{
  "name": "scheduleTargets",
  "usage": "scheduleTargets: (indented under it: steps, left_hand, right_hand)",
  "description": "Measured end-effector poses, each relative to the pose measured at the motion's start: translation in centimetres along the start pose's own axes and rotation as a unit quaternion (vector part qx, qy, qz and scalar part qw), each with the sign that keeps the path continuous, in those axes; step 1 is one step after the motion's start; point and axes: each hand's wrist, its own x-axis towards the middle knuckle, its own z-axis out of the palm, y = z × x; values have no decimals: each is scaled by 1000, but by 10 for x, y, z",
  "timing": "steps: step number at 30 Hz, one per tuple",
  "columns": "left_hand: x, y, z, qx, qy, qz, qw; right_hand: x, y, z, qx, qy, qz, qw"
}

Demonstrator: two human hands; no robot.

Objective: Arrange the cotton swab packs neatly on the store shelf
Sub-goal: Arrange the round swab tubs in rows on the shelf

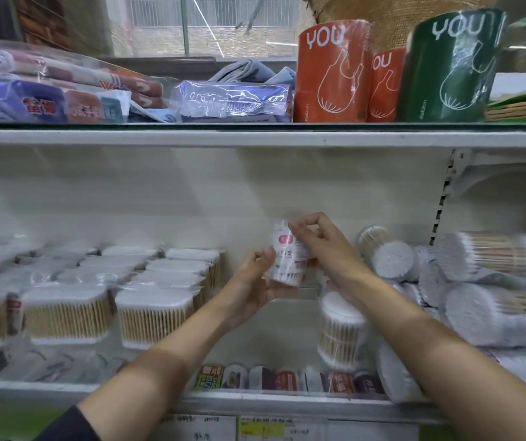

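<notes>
I hold a small round pack of cotton swabs [285, 254] with a pink label, upright, above the middle of the white shelf [159, 388]. My left hand [255, 283] cups its lower side, fingers curled round it. My right hand [322, 243] pinches its top edge from the right. Rows of square swab packs [156, 313] stand in order on the left. Round swab packs [490, 283] lie piled on their sides at the right. One round pack [341, 329] stands upright below my right wrist.
Small packets [287, 377] line the shelf's front edge. The upper shelf [255, 136] carries orange and green bag rolls [331, 74] and wrapped cloths [58, 90]. A slotted upright [443, 198] divides the shelf bay at the right.
</notes>
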Motion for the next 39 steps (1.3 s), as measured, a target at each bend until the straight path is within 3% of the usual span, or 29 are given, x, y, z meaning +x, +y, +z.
scheduleTargets:
  steps: [5,9,13,17,24,39]
  left_hand:
    - [-2,-4,4,-4,36,6,999]
    - [-2,-1,5,-43,74,16,996]
    - [-1,-1,-2,-125,117,20,985]
    - [-1,-1,-3,-123,161,24,979]
    - [-1,0,0,-90,160,8,983]
    - [-4,1,2,-34,96,-50,994]
  right_hand:
    - [-1,-2,2,-47,-12,15,999]
    - [-1,-5,2,23,-1,57,998]
    - [-1,-6,-1,11,-4,22,1000]
    - [-2,-5,-3,30,-18,6,999]
    - [-2,-2,-5,78,-7,8,997]
    - [-3,1,-2,-14,-35,35,999]
